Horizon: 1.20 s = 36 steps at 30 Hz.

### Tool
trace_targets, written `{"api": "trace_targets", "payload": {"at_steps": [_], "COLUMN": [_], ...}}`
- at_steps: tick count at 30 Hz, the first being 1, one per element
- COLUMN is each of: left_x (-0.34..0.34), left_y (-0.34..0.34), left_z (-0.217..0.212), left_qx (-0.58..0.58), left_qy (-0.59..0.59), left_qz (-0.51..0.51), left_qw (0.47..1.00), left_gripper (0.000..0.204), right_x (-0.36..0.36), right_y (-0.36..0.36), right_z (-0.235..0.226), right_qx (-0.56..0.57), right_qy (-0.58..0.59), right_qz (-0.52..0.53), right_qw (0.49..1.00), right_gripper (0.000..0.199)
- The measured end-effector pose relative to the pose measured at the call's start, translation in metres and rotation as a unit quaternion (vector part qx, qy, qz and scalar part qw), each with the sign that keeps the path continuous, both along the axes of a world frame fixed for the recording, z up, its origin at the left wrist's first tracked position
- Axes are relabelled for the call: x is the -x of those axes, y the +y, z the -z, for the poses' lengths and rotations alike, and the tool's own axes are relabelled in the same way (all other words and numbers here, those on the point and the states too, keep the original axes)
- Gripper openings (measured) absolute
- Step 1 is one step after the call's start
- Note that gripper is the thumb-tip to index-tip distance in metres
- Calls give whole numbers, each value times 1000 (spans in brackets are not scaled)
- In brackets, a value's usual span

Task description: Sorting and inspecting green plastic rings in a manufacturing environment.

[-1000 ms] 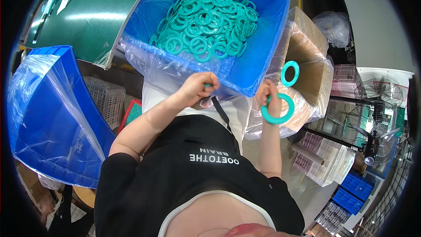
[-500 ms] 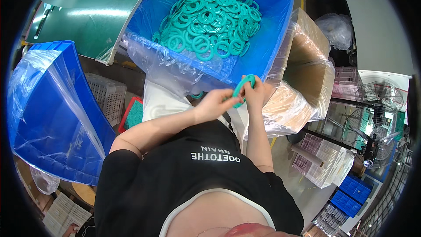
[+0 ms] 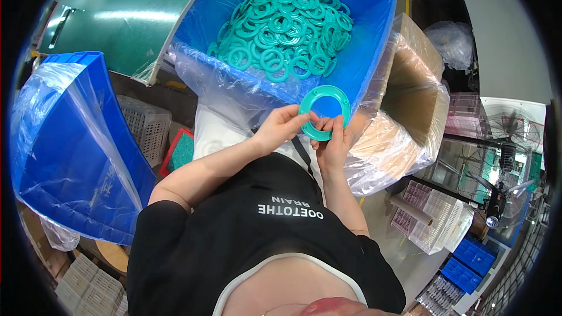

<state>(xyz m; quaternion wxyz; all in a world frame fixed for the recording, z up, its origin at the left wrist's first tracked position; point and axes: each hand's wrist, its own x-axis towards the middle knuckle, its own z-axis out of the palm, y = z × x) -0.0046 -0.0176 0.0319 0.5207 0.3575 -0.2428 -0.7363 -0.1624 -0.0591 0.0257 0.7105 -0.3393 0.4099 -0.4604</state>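
Note:
A flat teal plastic ring (image 3: 344, 99) with small holes around its face is held up in front of me, broad side showing. My left hand (image 3: 282, 127) pinches its left edge between thumb and fingers. Closed on its lower right edge is my right hand (image 3: 335, 143), with some fingertips showing through the opening. Just beyond my hands stands a large blue bin (image 3: 366, 47) lined with clear plastic film. A heap of similar teal rings (image 3: 281, 29) lies inside it.
An open cardboard box (image 3: 418, 52) covered in clear film stands right of the bin. Another blue bin (image 3: 64, 152) is tilted at the left. Behind it are a grey crate (image 3: 155, 126) and a red-rimmed tray (image 3: 170, 155). A fan (image 3: 500, 164) stands far right.
The ring has turned from nearly edge-on to showing its broad face. My left hand has shifted its grip to the ring's left edge, and my right hand has moved slightly lower.

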Motion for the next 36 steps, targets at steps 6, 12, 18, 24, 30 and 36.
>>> {"api": "trace_targets", "payload": {"at_steps": [6,12,18,24,30,36], "left_x": [-3,-4,-53,-143,-188,-198], "left_y": [-1,1,4,94,291,342], "left_z": [6,32,53,69,146,206], "left_qx": [-15,43,117,-103,-415,-527], "left_qy": [-39,-211,-466,-201,-85,-9], "left_qz": [-36,-211,-283,-349,-411,-491], "left_qw": [998,954,830,910,807,693], "left_gripper": [25,25,25,25,14,51], "right_x": [-8,-27,-62,-18,169,307], "right_y": [12,27,28,-27,-138,-168], "right_z": [1,-5,-12,-8,7,62], "right_qx": [44,197,203,291,238,153], "right_qy": [17,108,103,190,484,794], "right_qz": [6,-81,-187,-131,77,-33], "right_qw": [999,971,955,928,838,587], "right_gripper": [33,28,30,30,36,48]}}
